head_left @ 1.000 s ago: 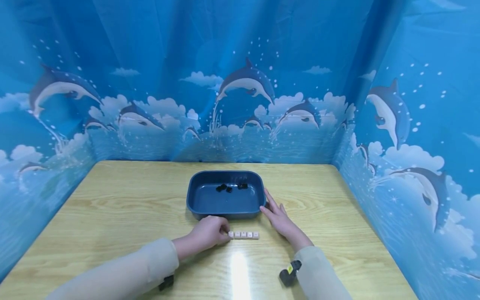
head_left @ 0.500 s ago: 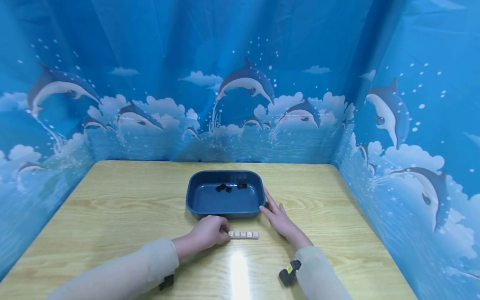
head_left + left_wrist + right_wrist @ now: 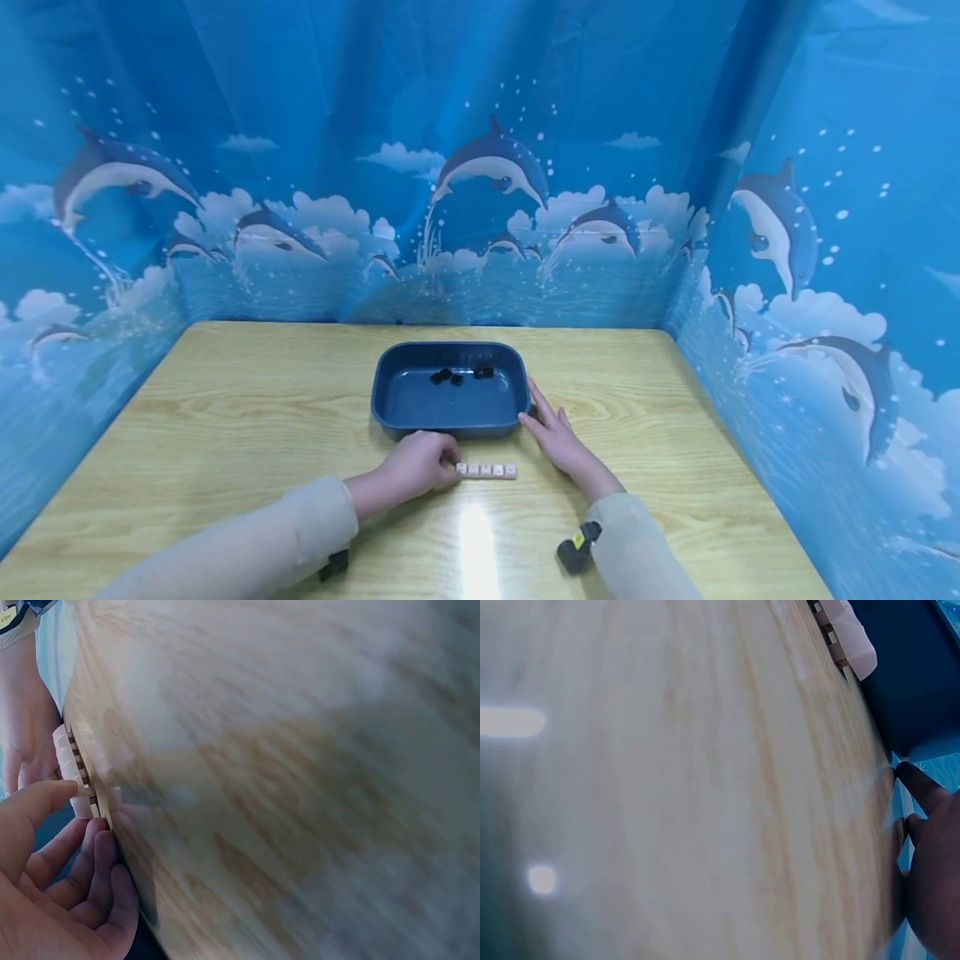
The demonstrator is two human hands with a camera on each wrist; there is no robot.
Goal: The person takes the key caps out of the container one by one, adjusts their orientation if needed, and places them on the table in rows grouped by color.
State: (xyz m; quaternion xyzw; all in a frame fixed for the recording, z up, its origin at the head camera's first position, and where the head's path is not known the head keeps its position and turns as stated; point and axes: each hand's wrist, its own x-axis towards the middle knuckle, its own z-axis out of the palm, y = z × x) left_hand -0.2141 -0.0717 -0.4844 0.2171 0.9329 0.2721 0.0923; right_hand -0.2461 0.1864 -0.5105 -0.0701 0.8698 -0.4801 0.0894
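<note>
A short row of several small white keycaps [image 3: 486,471] lies on the table in front of a dark blue tray [image 3: 450,432]. At the row's left end, my left hand [image 3: 418,462] pinches the end keycap between thumb and fingers. The left wrist view shows the thumb [image 3: 56,796] against that white cap [image 3: 81,805], the fingers curled below it. My right hand [image 3: 564,443] has its fingers extended, touching the tray's right side near the front corner. In the right wrist view, the row's near end [image 3: 859,652] appears beside the tray [image 3: 911,675].
Several small black pieces [image 3: 456,379] lie inside the tray toward its back. The wood-grain table [image 3: 285,375] ends at a blue dolphin-print curtain [image 3: 337,283] at the back and sides. Glare from a light [image 3: 478,542] falls on the table in front of the keycaps.
</note>
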